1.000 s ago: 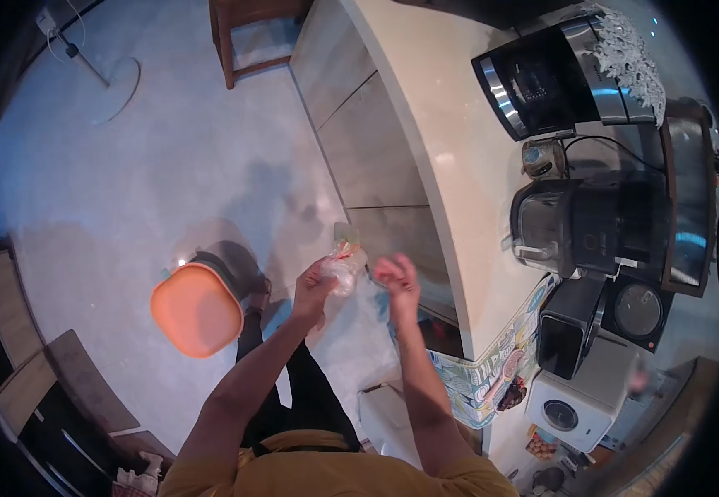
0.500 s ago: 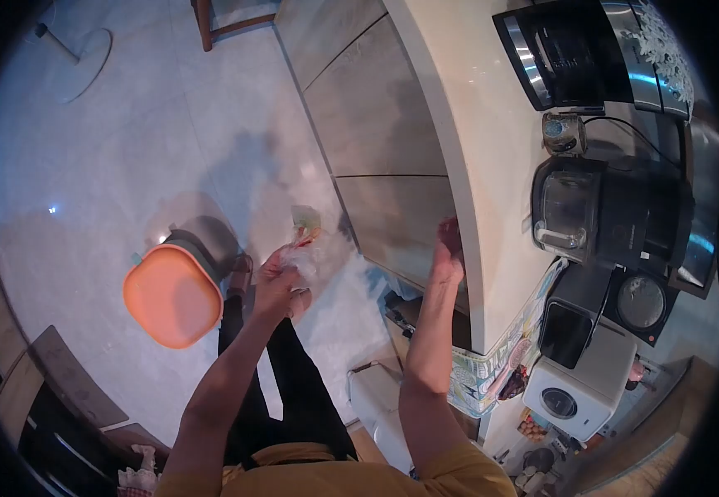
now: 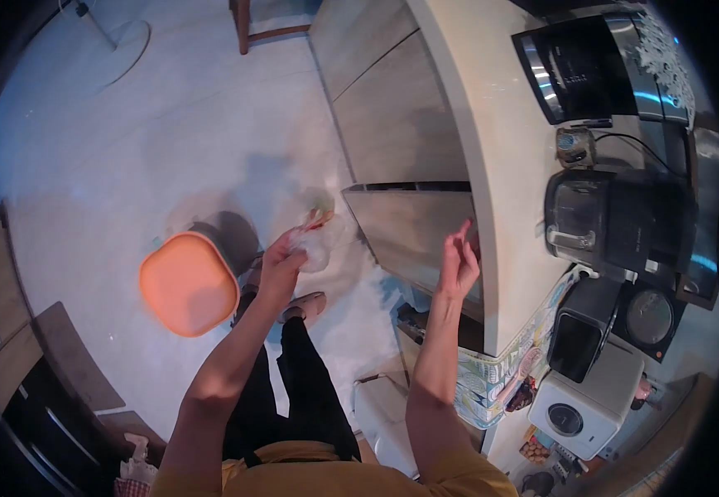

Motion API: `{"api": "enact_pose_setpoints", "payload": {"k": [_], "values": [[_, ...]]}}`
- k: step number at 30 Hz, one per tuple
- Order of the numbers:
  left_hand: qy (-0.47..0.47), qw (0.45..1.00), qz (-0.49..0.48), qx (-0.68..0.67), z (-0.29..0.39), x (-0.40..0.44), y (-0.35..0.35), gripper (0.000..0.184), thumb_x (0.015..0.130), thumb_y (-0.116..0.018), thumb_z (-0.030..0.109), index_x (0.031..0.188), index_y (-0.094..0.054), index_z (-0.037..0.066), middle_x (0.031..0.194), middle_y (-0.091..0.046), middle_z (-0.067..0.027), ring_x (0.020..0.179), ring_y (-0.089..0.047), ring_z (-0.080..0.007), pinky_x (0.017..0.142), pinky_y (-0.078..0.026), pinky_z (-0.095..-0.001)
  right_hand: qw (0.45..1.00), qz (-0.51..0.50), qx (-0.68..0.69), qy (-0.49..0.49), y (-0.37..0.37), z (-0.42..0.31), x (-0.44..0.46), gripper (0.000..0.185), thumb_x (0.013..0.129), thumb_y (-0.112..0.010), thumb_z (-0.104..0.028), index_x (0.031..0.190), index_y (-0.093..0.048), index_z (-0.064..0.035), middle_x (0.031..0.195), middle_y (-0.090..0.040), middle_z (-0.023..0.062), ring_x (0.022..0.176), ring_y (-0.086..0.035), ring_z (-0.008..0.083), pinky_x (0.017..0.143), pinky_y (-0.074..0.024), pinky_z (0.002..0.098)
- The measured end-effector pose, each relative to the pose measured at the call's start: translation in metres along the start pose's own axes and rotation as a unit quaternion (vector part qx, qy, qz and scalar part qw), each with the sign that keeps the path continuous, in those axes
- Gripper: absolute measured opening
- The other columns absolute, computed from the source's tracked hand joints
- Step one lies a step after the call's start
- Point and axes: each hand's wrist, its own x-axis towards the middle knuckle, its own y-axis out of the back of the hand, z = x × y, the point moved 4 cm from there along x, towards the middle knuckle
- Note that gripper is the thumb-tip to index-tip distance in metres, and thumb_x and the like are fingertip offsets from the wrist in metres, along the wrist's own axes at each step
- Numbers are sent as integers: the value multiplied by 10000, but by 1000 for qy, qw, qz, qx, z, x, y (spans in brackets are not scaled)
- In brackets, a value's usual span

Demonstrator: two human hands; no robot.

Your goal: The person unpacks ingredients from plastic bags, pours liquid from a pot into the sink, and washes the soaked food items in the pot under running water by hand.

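My left hand (image 3: 283, 263) is closed around a crumpled clear plastic bag (image 3: 314, 248) with red and green print, held above the floor. My right hand (image 3: 459, 263) is at the countertop-side edge of a wooden drawer front (image 3: 409, 228), its fingers bent over that edge and one finger stretched further out. The drawer stands slightly out, with a dark gap along its far side. What lies inside the drawer is hidden.
An orange-lidded bin (image 3: 189, 284) stands on the floor to the left. A pale countertop (image 3: 504, 149) runs along the right, carrying an air fryer (image 3: 583, 217), a dark oven-like appliance (image 3: 574, 70) and a white appliance (image 3: 587, 402). A white container (image 3: 382, 414) is near my legs.
The drawer has come out from the cabinet and a gap now shows beside it. My right hand has shifted with it, while my left hand keeps the plastic bag.
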Motion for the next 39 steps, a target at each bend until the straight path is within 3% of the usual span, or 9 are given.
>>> {"api": "enact_pose_setpoints", "payload": {"k": [4,6,8,12,17,24,29,31,39], "values": [[-13,1000,-6,26,2,18,0,453,731,-484,-16,1184,-493,-6,1084,-579,-58,993,-545,-141,885,-406,-272,995,23,-85,-46,22,4,-79,403,811,-570,-5,1164,-483,-180,1226,-499,20,1150,-441,267,871,-394,387],[8,999,-4,35,-6,29,3,433,743,-513,-32,1175,-512,-10,1061,-589,-48,954,-550,-122,856,-416,-249,984,-34,-151,-91,26,3,-115,397,810,-620,-91,1179,-484,-147,1135,-553,40,1076,-508,257,850,-414,371],[0,1000,-15,17,-27,41,13,419,751,-522,-17,1170,-521,-7,1041,-598,-38,928,-561,-112,836,-426,-242,922,72,-364,-110,28,-4,-155,466,733,-699,-142,1145,-485,-93,1050,-565,52,977,-535,231,785,-446,360],[32,997,-63,22,-59,53,-1,400,752,-535,-7,1151,-542,-1,995,-618,-25,893,-575,-103,823,-436,-245,913,45,-343,-216,41,-20,-212,544,605,-698,-79,1098,-475,-22,1041,-559,95,932,-557,247,729,-476,375],[62,984,-145,84,-129,70,-39,389,735,-550,-7,1124,-551,-6,980,-616,-33,880,-578,-104,807,-448,-258,878,200,-389,-196,66,-43,-259,517,653,-770,-368,961,-550,-15,734,-614,128,613,-610,305,546,-506,421],[66,974,-218,8,-276,77,-150,373,714,-532,9,1084,-572,34,923,-617,-59,845,-568,-115,766,-459,-269,863,248,-367,-241,83,-60,-289,644,620,-810,-307,1108,-503,-20,933,-613,123,780,-625,294,647,-533,457],[-8,861,-154,485,-375,94,-232,402,677,-506,-4,1060,-603,73,906,-618,-202,840,-599,-313,748,-477,-399,846,252,-413,-223,92,-68,-297,752,576,-832,-287,1178,-468,-21,1120,-543,103,1022,-542,264,830,-482,449],[-55,904,-241,348,-455,96,-243,473,691,-455,-40,1153,-523,35,1033,-575,-225,954,-549,-372,857,-432,-433,859,256,-384,-222,83,-66,-290,772,542,-847,-217,1184,-465,-21,1124,-548,107,1040,-536,258,884,-455,419],[-166,880,-170,410,-411,112,-244,486,776,-448,14,1257,-385,-13,1215,-418,-254,1058,-442,-445,939,-385,-447,899,132,-353,-224,92,-64,-292,678,587,-811,-79,1165,-472,23,1088,-571,141,1014,-565,267,882,-463,414]]}}
